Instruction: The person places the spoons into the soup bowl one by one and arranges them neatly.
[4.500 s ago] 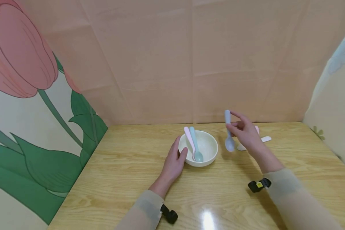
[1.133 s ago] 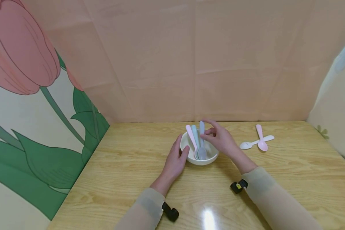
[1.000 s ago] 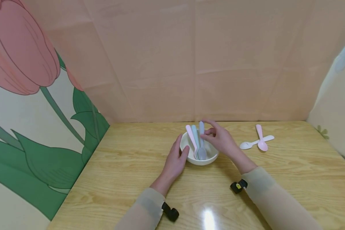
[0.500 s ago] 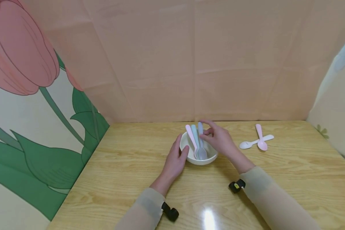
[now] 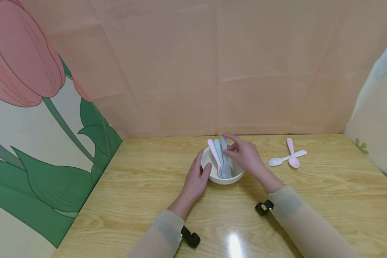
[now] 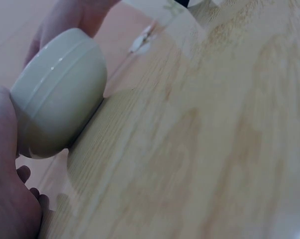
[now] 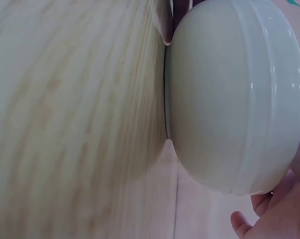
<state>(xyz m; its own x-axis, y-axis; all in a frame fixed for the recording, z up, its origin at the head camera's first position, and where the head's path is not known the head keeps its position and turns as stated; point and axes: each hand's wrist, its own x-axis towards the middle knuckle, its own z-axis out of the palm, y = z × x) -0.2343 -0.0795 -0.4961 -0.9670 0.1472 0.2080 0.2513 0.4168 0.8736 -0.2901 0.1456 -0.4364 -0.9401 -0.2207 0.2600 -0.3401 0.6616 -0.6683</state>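
A white bowl [image 5: 224,181] stands on the wooden table, and my left hand [image 5: 195,181] holds its left side, thumb at the rim. Inside lean a pink spoon [image 5: 214,151] and a light teal spoon [image 5: 217,146], handles up past the far rim. My right hand [image 5: 246,154] pinches the handle of a blue-grey spoon [image 5: 225,170], whose scoop is down in the bowl beside the other two. Both wrist views show the bowl [image 7: 224,94] from outside; its wall hides the spoons there. Part of my left hand [image 6: 8,184] appears at the left wrist view's edge.
To the right on the table [image 5: 325,193], a pink spoon [image 5: 294,162] lies crossed over a white spoon [image 5: 275,162]. A peach cloth backdrop [image 5: 167,89] rises behind the table's far edge. A printed tulip panel [image 5: 22,64] stands on the left.
The blue-grey spoon, earlier held above the table right of the bowl, has come left into it. Over the last second its handle has shifted slightly left toward the teal one. My left hand stays put.
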